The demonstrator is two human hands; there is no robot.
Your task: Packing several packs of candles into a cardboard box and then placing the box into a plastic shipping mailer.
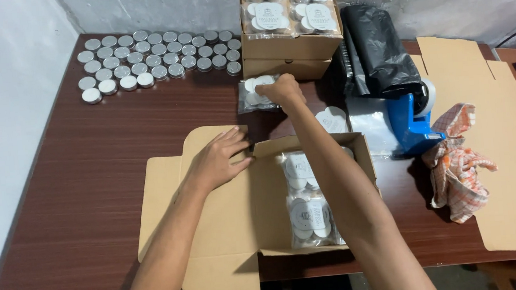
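My right hand [281, 91] reaches across the table and grips a clear plastic pack of white round discs [253, 95] lying on the dark wooden table [78, 196]. My left hand [219, 157] rests flat, fingers spread, on the folded-out lid flap of an open cardboard box [215, 228]. Inside the box lie two clear packs of white discs [309, 205], one behind the other. Part of another white pack [333, 119] shows behind the box's far wall.
Several silver round tins [153, 56] stand in rows at the far left. A second cardboard box filled with packs [288, 23] stands at the back. A black plastic bag [379, 46], a blue tape dispenser [412, 120], a checked cloth [456, 166] and flat cardboard [511, 162] lie on the right.
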